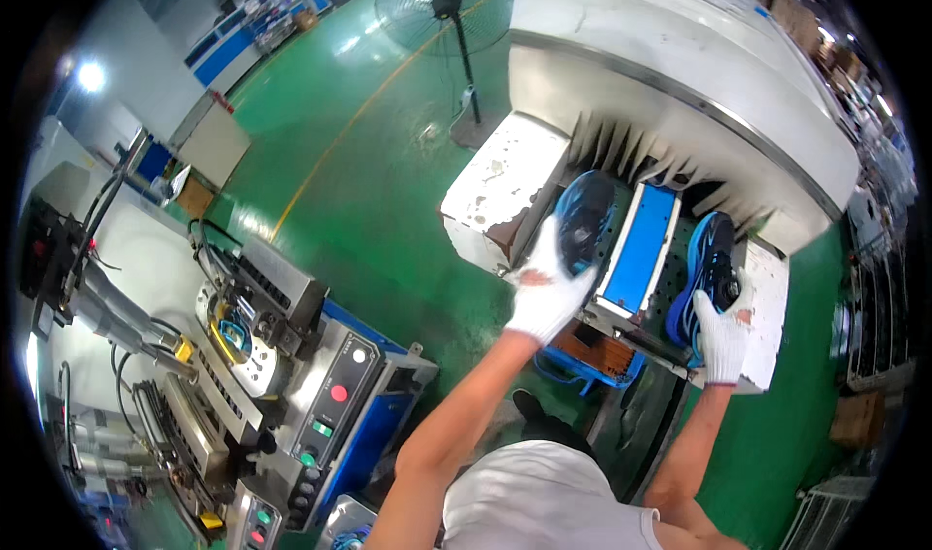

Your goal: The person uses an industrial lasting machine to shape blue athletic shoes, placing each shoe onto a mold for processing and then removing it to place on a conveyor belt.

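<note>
Both of my hands wear white gloves and reach to the mouth of a large white machine. My left hand (549,286) is closed around the near end of a black and blue sports shoe (585,218), its thumb on the right side. A second sports shoe (707,259), black with a bright blue edge, lies to the right. My right hand (723,334) grips that one at its near end, thumb on the left. The shoes rest in two lanes either side of a blue-topped divider (643,244). Their far ends point toward a fringed strip curtain (641,150).
A white machine hood (670,35) rises beyond the curtain. Chipped white side blocks (505,186) flank the lanes, with a blue crate (582,367) below. At left stands a press with a button panel (335,395). A floor fan (449,4) stands on the green floor.
</note>
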Tool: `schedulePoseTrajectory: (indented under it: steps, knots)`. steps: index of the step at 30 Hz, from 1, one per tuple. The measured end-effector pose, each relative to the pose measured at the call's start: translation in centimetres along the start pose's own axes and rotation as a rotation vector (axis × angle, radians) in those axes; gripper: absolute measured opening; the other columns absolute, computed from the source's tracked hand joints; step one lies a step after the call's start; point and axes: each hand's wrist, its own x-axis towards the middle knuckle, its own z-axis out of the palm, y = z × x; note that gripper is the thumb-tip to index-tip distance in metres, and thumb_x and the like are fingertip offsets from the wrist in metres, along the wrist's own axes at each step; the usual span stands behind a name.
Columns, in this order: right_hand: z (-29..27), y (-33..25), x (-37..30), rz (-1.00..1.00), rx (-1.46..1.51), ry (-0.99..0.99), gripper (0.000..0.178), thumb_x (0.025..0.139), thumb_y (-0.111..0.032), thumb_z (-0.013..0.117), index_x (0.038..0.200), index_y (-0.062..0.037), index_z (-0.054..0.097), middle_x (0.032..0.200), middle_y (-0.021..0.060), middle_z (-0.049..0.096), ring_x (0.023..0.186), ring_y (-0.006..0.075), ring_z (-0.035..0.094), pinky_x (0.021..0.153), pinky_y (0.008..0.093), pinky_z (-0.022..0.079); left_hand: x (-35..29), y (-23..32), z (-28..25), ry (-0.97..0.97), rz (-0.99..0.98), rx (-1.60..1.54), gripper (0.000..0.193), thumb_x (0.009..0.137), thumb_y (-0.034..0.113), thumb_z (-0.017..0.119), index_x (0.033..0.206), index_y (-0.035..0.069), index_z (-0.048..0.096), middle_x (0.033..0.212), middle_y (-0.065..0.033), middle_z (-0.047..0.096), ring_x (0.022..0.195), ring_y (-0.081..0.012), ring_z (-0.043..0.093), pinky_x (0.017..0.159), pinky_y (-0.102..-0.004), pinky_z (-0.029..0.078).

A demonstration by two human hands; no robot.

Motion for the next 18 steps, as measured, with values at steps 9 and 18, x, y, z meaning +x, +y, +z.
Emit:
schedulePoseTrajectory:
  steps: [9, 18]
  knots:
    - [10.0, 5.6, 16.3, -0.256, -0.372, -0.017, 0.060, 0.091, -0.023, 0.074, 0.140, 0.0051, 0.055, 0.132, 0.0264, 0.065, 0.121, 0.0342, 0.063, 0.106, 0.0404, 0.047, 14.1, -5.9, 11.0, 0.004, 0.108, 0.188, 0.077, 0.088, 0.037, 0.069, 0.149, -0.002, 0.040, 0.150, -0.0295, 0.046, 0.141, -0.0401, 0.046, 0.117, -0.0436, 0.038]
    - [28.7, -2.2, -12.7, -0.070, 0.468, -1.558, 0.053, 0.099, -0.011, 0.067, 0.146, 0.0018, 0.047, 0.147, 0.0208, 0.056, 0.135, 0.0271, 0.054, 0.114, 0.0393, 0.044, -26.1, -11.2, -13.3, 0.055, -0.677, 0.384, 0.041, 0.095, 0.033, 0.062, 0.127, 0.007, 0.066, 0.111, -0.0208, 0.073, 0.105, -0.0371, 0.070, 0.093, -0.0444, 0.055]
